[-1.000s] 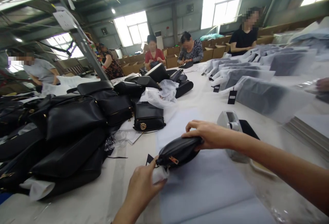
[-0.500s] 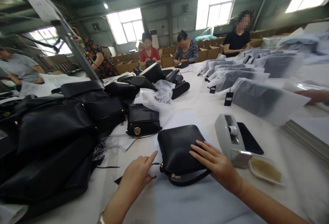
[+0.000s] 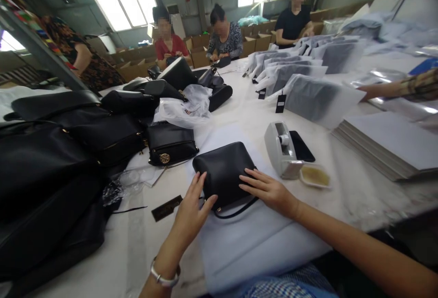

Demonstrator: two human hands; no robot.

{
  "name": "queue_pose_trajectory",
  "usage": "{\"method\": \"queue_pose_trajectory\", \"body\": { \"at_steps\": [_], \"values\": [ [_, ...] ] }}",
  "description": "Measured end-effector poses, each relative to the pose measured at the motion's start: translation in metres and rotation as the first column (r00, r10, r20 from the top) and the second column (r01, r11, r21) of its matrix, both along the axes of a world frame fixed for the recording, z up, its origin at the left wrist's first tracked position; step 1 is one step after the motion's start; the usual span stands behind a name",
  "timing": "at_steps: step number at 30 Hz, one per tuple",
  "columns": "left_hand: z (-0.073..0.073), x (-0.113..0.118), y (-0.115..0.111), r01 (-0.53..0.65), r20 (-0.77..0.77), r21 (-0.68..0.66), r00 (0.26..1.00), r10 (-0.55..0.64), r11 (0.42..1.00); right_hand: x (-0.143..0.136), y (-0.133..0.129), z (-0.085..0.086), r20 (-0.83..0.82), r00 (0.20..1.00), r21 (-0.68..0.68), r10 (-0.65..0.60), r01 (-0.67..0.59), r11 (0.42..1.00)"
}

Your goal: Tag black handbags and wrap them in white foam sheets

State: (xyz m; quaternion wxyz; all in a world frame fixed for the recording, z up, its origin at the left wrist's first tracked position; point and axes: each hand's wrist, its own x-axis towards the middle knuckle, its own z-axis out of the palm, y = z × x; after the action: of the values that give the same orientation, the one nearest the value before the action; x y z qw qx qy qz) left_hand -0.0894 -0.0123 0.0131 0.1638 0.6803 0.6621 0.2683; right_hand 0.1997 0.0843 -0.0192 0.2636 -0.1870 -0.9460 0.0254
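Note:
A black handbag [image 3: 224, 168] lies flat in front of me on a pale wrapping sheet [image 3: 246, 248], its strap curving along the near edge. My left hand [image 3: 193, 204] touches the bag's left side with fingers and thumb apart. Across the right part of the bag rest the spread fingers of my right hand [image 3: 270, 190]. Beside my left hand, a dark tag [image 3: 166, 208] lies on the table. Just beyond, to the left, sits another black bag [image 3: 171, 143] with a round gold emblem.
Black bags [image 3: 51, 165] are heaped at left, with a clear plastic bag [image 3: 188, 104] beside them. A tape dispenser [image 3: 282, 152], a phone [image 3: 301, 146] and a small dish [image 3: 315, 175] stand right. Farther right are stacked boards [image 3: 393, 143], wrapped bags [image 3: 315, 99] and a co-worker's arm [image 3: 404, 86].
My left hand has moved from beside the bag onto its left side, and the dark tag is now more visible. My right hand stays on the bag. The view has shifted.

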Motion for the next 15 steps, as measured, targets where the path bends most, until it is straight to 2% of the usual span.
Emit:
{"method": "queue_pose_trajectory", "body": {
  "at_steps": [3,7,9,10,11,12,14,15],
  "values": [
    [-0.010,0.024,-0.007,0.000,-0.096,0.033,0.995,0.003,0.999,0.005,-0.008,0.002,0.004,1.000,-0.038,0.031,-0.031,0.999],
    [-0.018,0.031,-0.019,-0.016,-0.139,0.054,0.990,0.023,0.998,0.020,-0.021,0.018,0.107,0.994,-0.049,0.018,-0.012,0.999],
    [-0.018,0.030,-0.019,-0.017,-0.133,0.064,0.991,0.025,0.998,0.032,-0.024,0.033,0.083,0.993,0.008,-0.080,0.079,0.997],
    [-0.018,0.030,-0.018,-0.015,-0.132,0.080,0.991,0.025,0.997,0.040,-0.023,0.039,0.031,0.984,0.051,-0.177,0.175,0.983],
    [-0.018,0.030,-0.017,-0.011,-0.136,0.105,0.990,0.025,0.994,0.048,-0.020,0.046,-0.037,0.953,0.090,-0.299,0.302,0.949],
    [-0.017,0.031,-0.016,-0.005,-0.144,0.136,0.989,0.025,0.991,0.056,-0.014,0.051,-0.101,0.897,0.115,-0.431,0.441,0.890],
    [-0.018,0.034,-0.014,0.018,-0.173,0.193,0.985,0.015,0.981,0.071,0.003,0.056,-0.154,0.748,0.129,-0.645,0.663,0.738],
    [-0.018,0.036,-0.013,0.037,-0.188,0.208,0.982,0.003,0.977,0.077,0.012,0.056,-0.135,0.690,0.133,-0.711,0.724,0.677]
  ]
}}
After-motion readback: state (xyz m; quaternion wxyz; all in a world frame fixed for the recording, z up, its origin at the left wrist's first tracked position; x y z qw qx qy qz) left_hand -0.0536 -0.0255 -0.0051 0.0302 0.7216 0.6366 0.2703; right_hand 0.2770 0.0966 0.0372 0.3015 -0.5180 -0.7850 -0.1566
